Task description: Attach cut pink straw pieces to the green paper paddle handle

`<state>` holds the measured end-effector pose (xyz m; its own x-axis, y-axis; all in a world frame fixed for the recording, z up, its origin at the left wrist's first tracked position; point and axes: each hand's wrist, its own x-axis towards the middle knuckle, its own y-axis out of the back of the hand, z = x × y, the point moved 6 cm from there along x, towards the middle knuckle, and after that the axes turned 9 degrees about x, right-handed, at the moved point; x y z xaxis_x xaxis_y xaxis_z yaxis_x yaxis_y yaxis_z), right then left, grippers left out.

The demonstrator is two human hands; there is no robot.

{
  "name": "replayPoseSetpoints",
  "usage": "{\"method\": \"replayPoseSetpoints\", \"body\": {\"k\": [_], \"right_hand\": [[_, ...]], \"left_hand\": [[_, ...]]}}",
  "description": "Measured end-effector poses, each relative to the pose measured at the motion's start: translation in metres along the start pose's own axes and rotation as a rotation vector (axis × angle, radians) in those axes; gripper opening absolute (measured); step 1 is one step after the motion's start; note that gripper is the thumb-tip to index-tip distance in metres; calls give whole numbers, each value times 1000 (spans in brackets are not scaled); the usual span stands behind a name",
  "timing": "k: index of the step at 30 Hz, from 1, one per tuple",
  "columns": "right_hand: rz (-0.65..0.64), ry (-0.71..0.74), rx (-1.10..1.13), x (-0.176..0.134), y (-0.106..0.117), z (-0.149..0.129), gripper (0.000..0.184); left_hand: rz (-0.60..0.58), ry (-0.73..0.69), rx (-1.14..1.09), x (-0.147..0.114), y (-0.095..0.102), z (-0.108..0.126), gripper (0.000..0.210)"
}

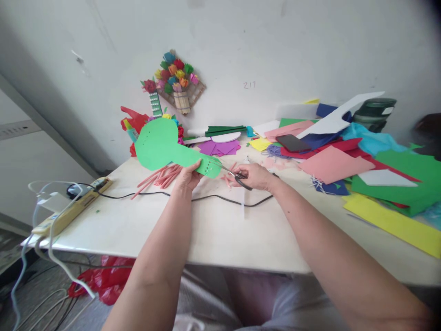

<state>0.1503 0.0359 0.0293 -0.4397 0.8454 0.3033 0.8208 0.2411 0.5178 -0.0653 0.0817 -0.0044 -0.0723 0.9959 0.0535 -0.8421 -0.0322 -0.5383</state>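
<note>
A bright green paper cutout [156, 145], with one large rounded end and a narrower strip, is held up over the table. My left hand [190, 177] grips the lower edge of its narrow part, thumb on top. Small dark holes or marks dot both ends of the green piece. My right hand [253, 177] is closed around the dark handles of a pair of scissors [243, 180]. The scissor blades point left and meet the right end of the cutout. Rolled pink paper sticks [161, 177] lie on the table behind my left hand.
A black cable [220, 196] crosses the white table [220, 234] to a power strip [74, 204] at the left. Coloured paper sheets [334, 163] and a phone [292, 143] crowd the right. Purple paper [220, 147] lies at the back. Paper flowers [175, 73] hang on the wall.
</note>
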Motion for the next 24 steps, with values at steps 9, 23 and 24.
{"method": "replayPoseSetpoints", "body": {"k": [9, 23, 24], "right_hand": [[79, -4, -373, -5, 5, -17, 39], [67, 16, -376, -6, 4, -24, 35], [63, 19, -373, -6, 4, -24, 35]], "left_hand": [[-28, 8, 19, -3, -2, -1, 35], [-29, 16, -4, -4, -2, 0, 39], [-29, 15, -5, -4, -2, 0, 39]]}}
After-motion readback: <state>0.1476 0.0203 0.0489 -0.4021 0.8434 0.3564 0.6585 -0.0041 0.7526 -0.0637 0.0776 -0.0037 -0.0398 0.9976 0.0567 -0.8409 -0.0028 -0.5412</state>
